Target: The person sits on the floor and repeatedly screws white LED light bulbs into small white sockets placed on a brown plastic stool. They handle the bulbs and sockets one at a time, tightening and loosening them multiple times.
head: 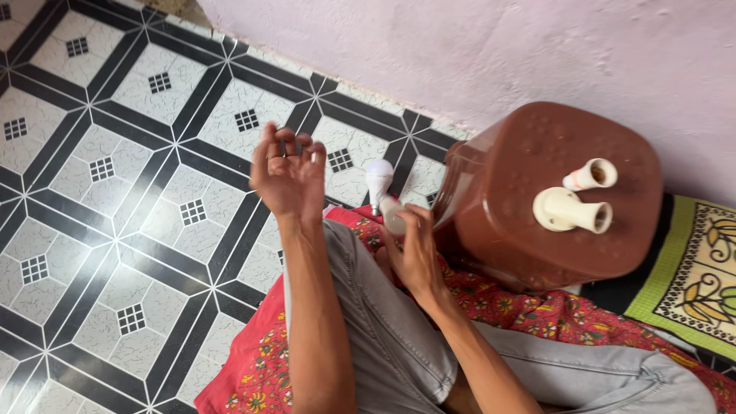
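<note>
My left hand [287, 172] is raised over the tiled floor with its fingers curled and apart, holding nothing. My right hand [418, 249] is closed on a small white rounded object [392, 217], close to the side of a brown plastic stool [529, 146]. A white light bulb [378, 178] lies on the floor just above that hand, its metal base pointing toward me. On the stool's top sit two white lamp holders, a wide-based one [571, 210] and a slimmer one [590, 175].
I sit on a red floral cloth [253, 360] with my grey-trousered leg [399, 337] stretched across it. A green patterned mat [701, 268] lies at the right. The black-and-white tiled floor [115, 192] spreads to the left, and a pale pink wall [460, 54] runs behind the stool.
</note>
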